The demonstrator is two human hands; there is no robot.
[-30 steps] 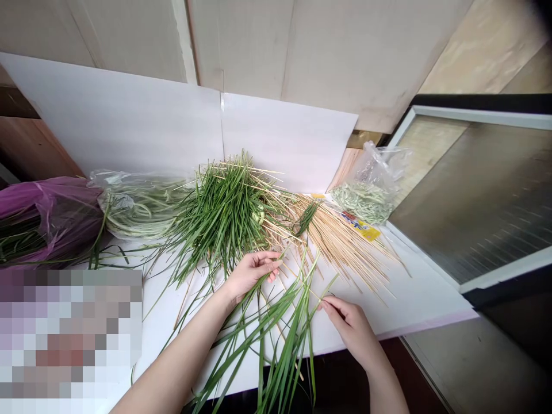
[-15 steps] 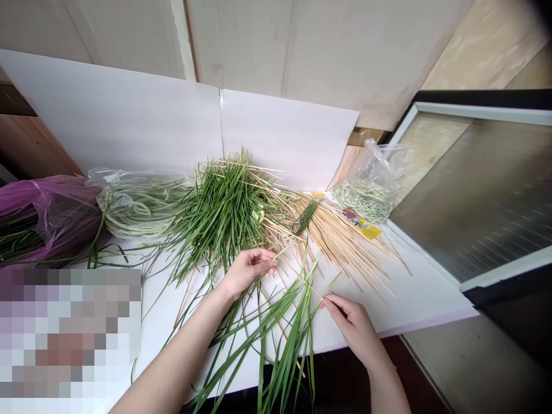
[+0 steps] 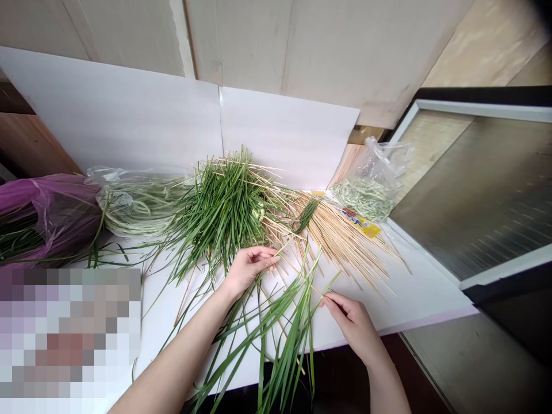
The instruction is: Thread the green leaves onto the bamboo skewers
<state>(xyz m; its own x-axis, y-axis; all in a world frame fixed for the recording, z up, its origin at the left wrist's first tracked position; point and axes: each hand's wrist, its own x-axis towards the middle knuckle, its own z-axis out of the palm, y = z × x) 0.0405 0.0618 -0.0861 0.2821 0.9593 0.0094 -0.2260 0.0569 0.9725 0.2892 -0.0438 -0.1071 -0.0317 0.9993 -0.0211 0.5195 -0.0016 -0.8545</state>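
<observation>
My left hand (image 3: 252, 269) is closed in a pinch on a green chive (image 3: 283, 248), its pale stem end sticking out past the fingertips. At the right, my right hand (image 3: 345, 315) pinches a thin bamboo skewer (image 3: 317, 292). Several long chives (image 3: 293, 322) cross the skewer between my hands, stem ends up, their leaves hanging down over the table's front edge. Whether the skewer pierces each one is too fine to tell. Behind my left hand lies a big heap of chives (image 3: 224, 213), with skewers sticking out at its top.
Loose bamboo skewers (image 3: 345, 247) fan across the right of the white table (image 3: 414, 293), a small chive bundle (image 3: 307, 215) on them. A clear bag of pale green pieces (image 3: 366, 195) stands behind. Leftward are a bag of long pale green stalks (image 3: 138, 207) and a purple bag (image 3: 64, 201).
Almost nothing differs. Both hands keep their pinch in nearly the same place, and the view has shifted very slightly.
</observation>
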